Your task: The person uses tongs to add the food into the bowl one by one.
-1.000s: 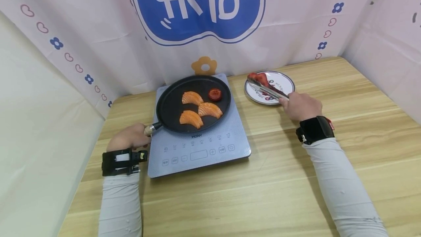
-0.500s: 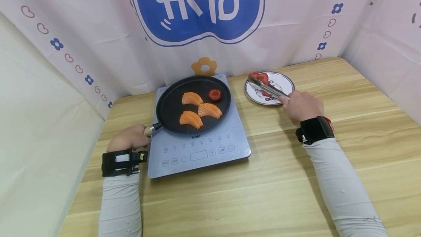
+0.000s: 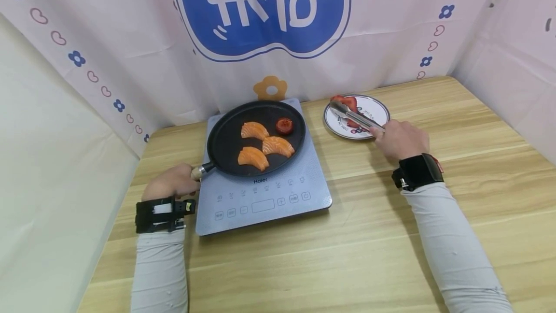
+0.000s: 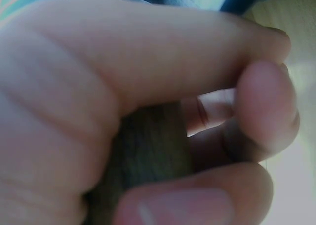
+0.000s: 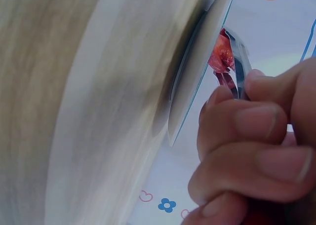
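My left hand (image 3: 173,181) grips the wooden handle (image 3: 199,172) of a black frying pan (image 3: 227,144), fingers and thumb curled round it in the left wrist view. Three orange salmon slices (image 3: 253,158) and one round red tomato-like piece (image 3: 284,126) lie in the pan. With my right hand (image 3: 401,141) I hold metal tongs (image 3: 359,118) over a white plate (image 3: 379,109). Their tips are at the red pieces (image 3: 350,103) on its left side. In the right wrist view a glossy red piece (image 5: 221,55) shows beside the tongs; whether they pinch it I cannot tell.
Under the pan is a grey induction cooker (image 3: 278,214) with a touch panel facing me. Both it and the plate stand on a wooden table (image 3: 347,255). A white printed cloth (image 3: 391,28) hangs right behind the table's back edge.
The tongs have turned slightly in my right hand, so their broad side now shows more over the red pieces. My left hand, the pan and its contents stay put.
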The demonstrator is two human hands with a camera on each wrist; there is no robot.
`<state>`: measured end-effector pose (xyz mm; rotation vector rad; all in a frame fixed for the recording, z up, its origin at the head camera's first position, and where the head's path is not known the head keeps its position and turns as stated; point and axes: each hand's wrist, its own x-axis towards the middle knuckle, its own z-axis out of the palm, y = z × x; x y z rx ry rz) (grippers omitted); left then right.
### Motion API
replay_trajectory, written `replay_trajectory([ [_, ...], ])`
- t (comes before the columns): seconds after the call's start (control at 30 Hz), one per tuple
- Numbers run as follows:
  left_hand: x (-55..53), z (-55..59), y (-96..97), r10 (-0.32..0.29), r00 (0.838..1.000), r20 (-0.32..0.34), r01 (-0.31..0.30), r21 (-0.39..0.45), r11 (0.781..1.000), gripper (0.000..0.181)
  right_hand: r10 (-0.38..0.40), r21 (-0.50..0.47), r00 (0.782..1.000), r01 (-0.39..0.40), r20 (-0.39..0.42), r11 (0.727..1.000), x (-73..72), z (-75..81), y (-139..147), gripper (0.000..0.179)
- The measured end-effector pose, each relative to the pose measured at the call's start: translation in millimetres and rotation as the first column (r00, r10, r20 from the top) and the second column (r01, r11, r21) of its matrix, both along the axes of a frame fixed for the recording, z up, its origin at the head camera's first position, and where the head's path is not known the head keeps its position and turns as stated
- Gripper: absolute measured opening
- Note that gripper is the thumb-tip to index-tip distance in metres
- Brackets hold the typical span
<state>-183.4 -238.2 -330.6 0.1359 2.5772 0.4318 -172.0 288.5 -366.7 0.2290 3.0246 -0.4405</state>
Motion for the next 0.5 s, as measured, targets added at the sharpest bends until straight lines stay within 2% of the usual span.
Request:
replay_trajectory([
  [0.5,-1.5,-2.4,-0.6,-0.006,1.0,0.003,0.006,-0.006,1.0,0.013,-0.012,-0.026,1.0,0.013,0.015,1.0,0.9,3.2,0.4,0.067],
])
